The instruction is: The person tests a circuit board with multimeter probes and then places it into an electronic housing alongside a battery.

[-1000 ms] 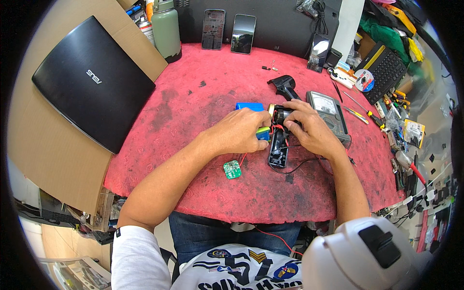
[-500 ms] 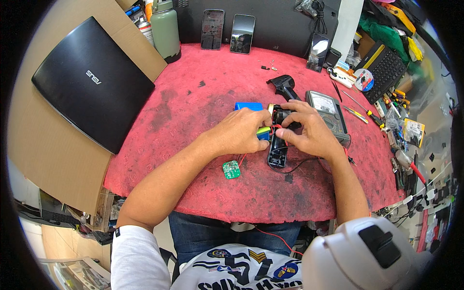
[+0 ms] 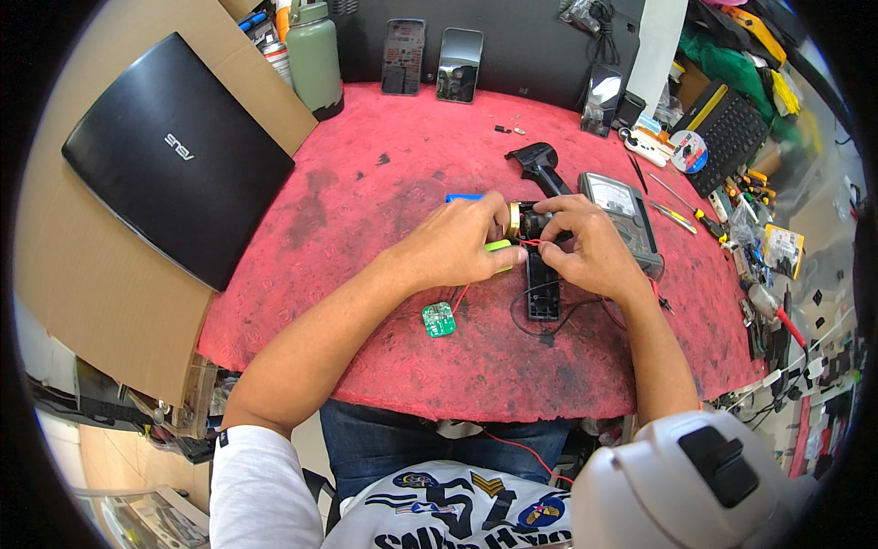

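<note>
My left hand (image 3: 457, 240) is closed around a yellow-green battery cell (image 3: 497, 247) beside a black, pistol-shaped housing half (image 3: 543, 295). A brass-coloured ring (image 3: 514, 220) shows at the housing's upper end, close to my left fingers. My right hand (image 3: 587, 240) grips the housing's upper part from the right, its thumb at the red wires (image 3: 529, 242). Most of what lies between the hands is hidden by the fingers. Behind my left hand, a blue piece (image 3: 464, 198) is mostly covered. A green circuit board (image 3: 439, 319) with a red wire lies below my left wrist.
Beyond the hands lies another black housing piece (image 3: 540, 165). An analog multimeter (image 3: 626, 215) rests at the right, its leads trailing on the red mat (image 3: 366, 238). Farther right are a screwdriver (image 3: 710, 224) and a cutter knife (image 3: 675, 217). A closed laptop (image 3: 178, 156) stands left.
The housing has shifted slightly right and turned, so its handle shows a plainer inner face and the brass ring shows more. My left hand now covers more of the blue piece.
</note>
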Motion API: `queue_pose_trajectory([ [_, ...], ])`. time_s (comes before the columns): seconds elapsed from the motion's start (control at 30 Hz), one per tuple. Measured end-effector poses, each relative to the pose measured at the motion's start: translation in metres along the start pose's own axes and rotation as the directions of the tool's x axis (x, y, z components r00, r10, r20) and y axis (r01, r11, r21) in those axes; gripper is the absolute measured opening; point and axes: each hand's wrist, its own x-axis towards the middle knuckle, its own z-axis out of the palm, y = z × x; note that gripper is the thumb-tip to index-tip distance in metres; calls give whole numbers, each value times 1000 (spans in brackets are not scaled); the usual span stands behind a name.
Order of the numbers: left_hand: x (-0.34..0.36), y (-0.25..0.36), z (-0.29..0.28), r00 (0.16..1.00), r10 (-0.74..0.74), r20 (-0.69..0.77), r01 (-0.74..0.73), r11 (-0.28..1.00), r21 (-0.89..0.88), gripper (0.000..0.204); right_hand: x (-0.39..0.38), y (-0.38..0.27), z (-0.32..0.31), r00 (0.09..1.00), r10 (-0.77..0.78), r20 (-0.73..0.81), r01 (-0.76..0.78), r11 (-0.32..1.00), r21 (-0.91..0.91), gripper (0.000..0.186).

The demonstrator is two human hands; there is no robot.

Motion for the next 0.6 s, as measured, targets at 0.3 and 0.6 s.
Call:
queue_pose_trajectory([
  [0.3,20,-20,11,995,96,-31,-94,994,51,36,1,-1,-2,999,-5,45,3,999,43,20],
  [0.6,46,-30,-11,991,-21,134,23,1000,-14,46,5,4,-4,996,82,19,-84,975,206,25],
])
